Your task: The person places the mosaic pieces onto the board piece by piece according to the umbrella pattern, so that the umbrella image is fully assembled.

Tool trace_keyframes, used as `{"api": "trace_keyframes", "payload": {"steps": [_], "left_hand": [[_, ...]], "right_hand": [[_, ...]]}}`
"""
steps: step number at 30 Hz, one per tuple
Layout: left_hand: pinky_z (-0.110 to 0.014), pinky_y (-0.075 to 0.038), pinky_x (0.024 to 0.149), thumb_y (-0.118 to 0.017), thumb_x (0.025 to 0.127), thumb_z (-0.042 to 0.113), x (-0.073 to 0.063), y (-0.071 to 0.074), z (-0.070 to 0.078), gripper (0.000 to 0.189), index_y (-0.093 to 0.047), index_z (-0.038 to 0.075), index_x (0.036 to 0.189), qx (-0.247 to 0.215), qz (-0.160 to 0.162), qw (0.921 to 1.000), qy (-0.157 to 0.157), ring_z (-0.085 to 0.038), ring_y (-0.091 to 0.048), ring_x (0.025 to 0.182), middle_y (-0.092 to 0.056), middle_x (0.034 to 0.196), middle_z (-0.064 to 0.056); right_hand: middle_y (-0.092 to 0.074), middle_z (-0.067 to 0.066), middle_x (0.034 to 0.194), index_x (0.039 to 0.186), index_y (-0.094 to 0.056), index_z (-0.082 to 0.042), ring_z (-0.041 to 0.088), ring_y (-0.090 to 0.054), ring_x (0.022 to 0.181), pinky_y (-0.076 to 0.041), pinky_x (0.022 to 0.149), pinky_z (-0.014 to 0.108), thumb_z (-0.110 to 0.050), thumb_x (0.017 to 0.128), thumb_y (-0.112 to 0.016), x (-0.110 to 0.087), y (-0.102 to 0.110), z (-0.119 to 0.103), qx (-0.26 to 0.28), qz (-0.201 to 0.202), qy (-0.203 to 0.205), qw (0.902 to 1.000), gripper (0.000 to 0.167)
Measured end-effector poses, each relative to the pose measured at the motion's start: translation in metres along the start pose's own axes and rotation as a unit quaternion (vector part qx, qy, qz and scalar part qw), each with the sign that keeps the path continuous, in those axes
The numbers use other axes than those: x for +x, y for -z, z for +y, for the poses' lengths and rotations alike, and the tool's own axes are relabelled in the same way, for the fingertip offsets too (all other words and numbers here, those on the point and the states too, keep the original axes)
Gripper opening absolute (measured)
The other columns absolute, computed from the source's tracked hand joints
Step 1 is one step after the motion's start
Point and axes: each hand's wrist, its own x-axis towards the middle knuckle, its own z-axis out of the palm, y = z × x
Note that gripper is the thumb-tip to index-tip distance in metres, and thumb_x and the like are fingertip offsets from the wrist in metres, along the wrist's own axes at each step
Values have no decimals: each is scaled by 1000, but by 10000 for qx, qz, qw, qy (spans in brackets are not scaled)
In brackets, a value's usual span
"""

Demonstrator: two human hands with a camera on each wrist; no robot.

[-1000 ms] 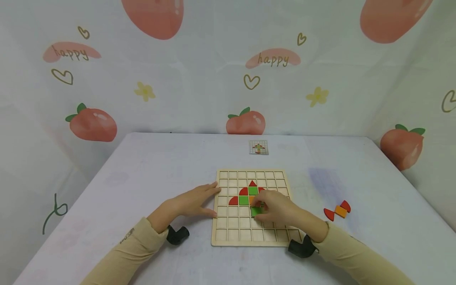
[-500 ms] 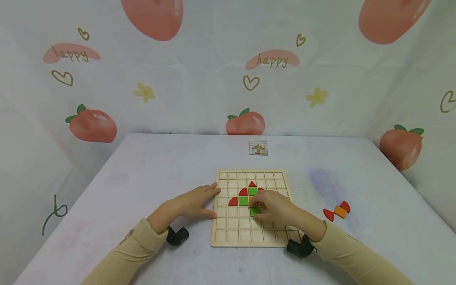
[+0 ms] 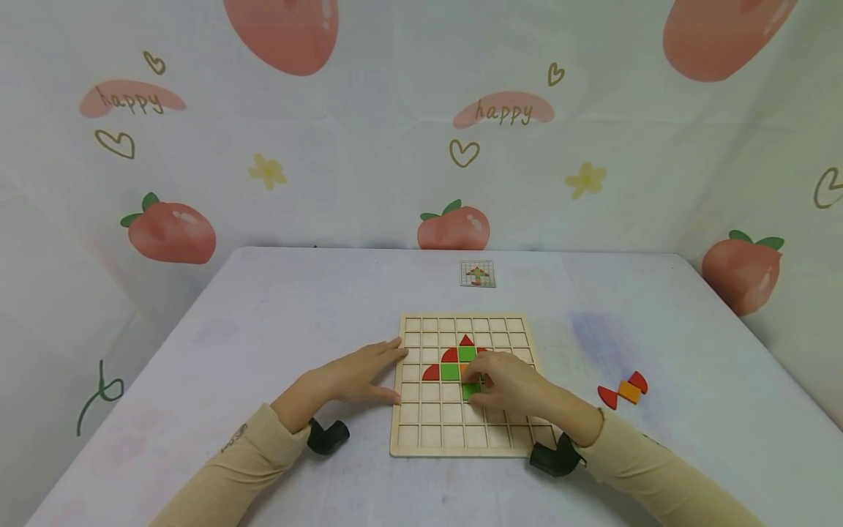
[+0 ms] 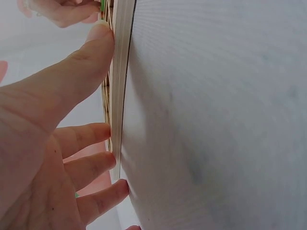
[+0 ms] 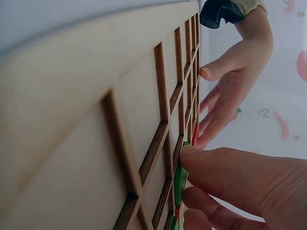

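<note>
A wooden grid board (image 3: 429,436) lies on the table, bearing a cluster of coloured tiles. My right hand (image 3: 516,384) is over its middle, thumb and fingertips pinching a green square tile (image 5: 179,180) at its grid cell. Above and left of it sit a red triangle (image 3: 466,341), another green square (image 3: 467,354), red quarter-round tiles (image 3: 431,373) and part of an orange tile (image 3: 464,369). My right fingers hide the cluster's right side. My left hand (image 3: 356,373) rests with fingers spread and fairly straight, fingertips against the board's left edge (image 4: 121,72).
Two loose red quarter-round tiles (image 3: 608,397) and an orange square tile (image 3: 629,391) lie on the table to the right of the board. Behind the board is a small pattern card (image 3: 477,274). Black wrist devices (image 3: 555,460) sit beneath both wrists.
The green square under my right fingertips has shifted very slightly and shows a little less. Both hands stay in nearly the same place.
</note>
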Motion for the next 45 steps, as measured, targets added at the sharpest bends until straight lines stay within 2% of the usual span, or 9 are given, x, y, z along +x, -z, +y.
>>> {"api": "trace_keyframes", "payload": {"steps": [6, 13, 18, 24, 29, 33, 36, 39, 45], "left_hand": [[-47, -25, 116, -67, 83, 43, 0, 0, 1, 80, -32, 7, 145, 22, -3, 10000, 9, -33, -23, 143, -19, 156, -14], [-47, -25, 116, -66, 83, 44, -1, 0, 1, 80, -31, 8, 146, 32, -5, 10000, 23, -32, -22, 143, -19, 156, -13], [-47, -25, 116, -66, 83, 44, 0, -1, 0, 80, -31, 9, 146, 36, -9, 10000, 34, -32, -22, 144, -19, 157, -13], [-47, -24, 116, -66, 83, 45, 0, -1, 0, 80, -31, 9, 146, 64, -5, 10000, 55, -32, -21, 144, -19, 156, -13], [-47, -25, 116, -66, 83, 45, 0, -1, 0, 80, -32, 9, 145, 68, -4, 10000, 47, -32, -22, 144, -19, 156, -13], [-47, -25, 116, -66, 83, 45, 0, -1, 0, 80, -32, 8, 145, 53, 3, 10000, 39, -32, -22, 144, -19, 157, -12], [-47, -24, 117, -66, 83, 44, 0, -1, 1, 80, -32, 8, 145, 39, 8, 10000, 44, -32, -22, 144, -19, 156, -13], [-47, -24, 116, -66, 83, 44, 0, -1, 1, 80, -32, 8, 145, 36, 8, 10000, 38, -32, -21, 144, -19, 156, -13], [-47, -24, 116, -66, 83, 44, 0, -1, 1, 80, -32, 8, 146, 20, -6, 10000, 41, -32, -22, 144, -18, 157, -13]], "right_hand": [[-68, -4, 91, 93, -70, -12, 8, -56, 77, -47, 66, 18, -15, 78, -74, -2, 4, 0, 16, 86, -87, 9999, 15], [-65, 2, 85, 95, -68, -7, 9, -52, 69, -44, 59, 17, -12, 79, -73, -12, 23, 12, 258, 367, -162, 9989, 17], [-65, 5, 87, 98, -67, -2, 7, -51, 71, -44, 57, 18, -12, 80, -72, -24, 41, 29, 357, 590, -282, 9972, 21], [-66, 9, 90, 100, -66, -1, 4, -50, 70, -43, 55, 18, -14, 79, -73, -45, 65, 57, 296, 787, -753, 9936, 26], [-65, 6, 89, 101, -67, -3, 0, -50, 68, -44, 58, 18, -19, 79, -74, -67, 80, 81, 164, 815, -1062, 9909, 28], [-65, 3, 88, 100, -67, -5, -3, -50, 68, -45, 60, 18, -21, 79, -75, -84, 86, 99, 131, 683, -1027, 9923, 28], [-65, 3, 90, 100, -67, -6, -4, -50, 69, -45, 62, 18, -23, 78, -75, -95, 89, 111, 170, 392, -1064, 9934, 29], [-63, 2, 92, 102, -66, -6, -4, -49, 70, -46, 61, 18, -24, 78, -75, -106, 91, 122, 392, 24, -1151, 9926, 31], [-58, -1, 85, 95, -64, -9, 0, -50, 69, -45, 58, 19, -18, 76, -76, -123, 91, 140, 965, -498, -904, 9900, 24]]}}
